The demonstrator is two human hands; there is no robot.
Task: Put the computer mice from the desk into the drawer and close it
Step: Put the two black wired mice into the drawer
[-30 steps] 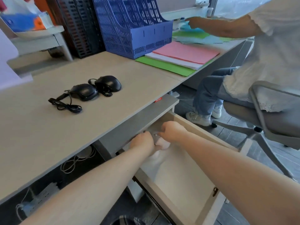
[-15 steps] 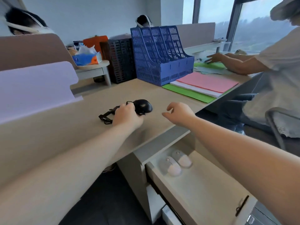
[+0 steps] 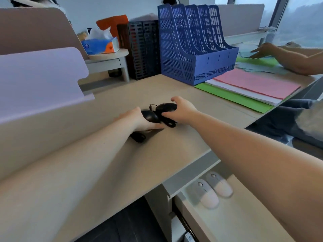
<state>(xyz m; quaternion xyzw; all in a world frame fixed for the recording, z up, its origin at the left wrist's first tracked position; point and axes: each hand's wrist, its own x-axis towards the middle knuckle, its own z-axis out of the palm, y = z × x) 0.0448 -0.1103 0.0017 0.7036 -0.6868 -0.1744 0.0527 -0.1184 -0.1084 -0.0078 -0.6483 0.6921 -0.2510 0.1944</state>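
Two black wired mice lie side by side on the wooden desk (image 3: 183,142). My left hand (image 3: 139,120) is closed around the left black mouse (image 3: 150,116); its bundled cable (image 3: 138,136) pokes out below my wrist. My right hand (image 3: 183,111) grips the right black mouse (image 3: 166,107), whose coiled cable (image 3: 169,123) lies under it. Below the desk edge the drawer (image 3: 232,222) is pulled out, and two pale pink mice (image 3: 208,193) (image 3: 220,185) rest side by side at its back.
A blue file rack (image 3: 192,44) and a black one (image 3: 143,49) stand at the back. Pink, white and green folders (image 3: 253,89) lie to the right. Another person's hands (image 3: 265,51) work on papers at far right. A lilac partition (image 3: 38,81) rises on the left.
Both my hands left the drawer, where the two pale mice now lie, and came up to the desk. My left hand took one black mouse first, then my right closed on the other.
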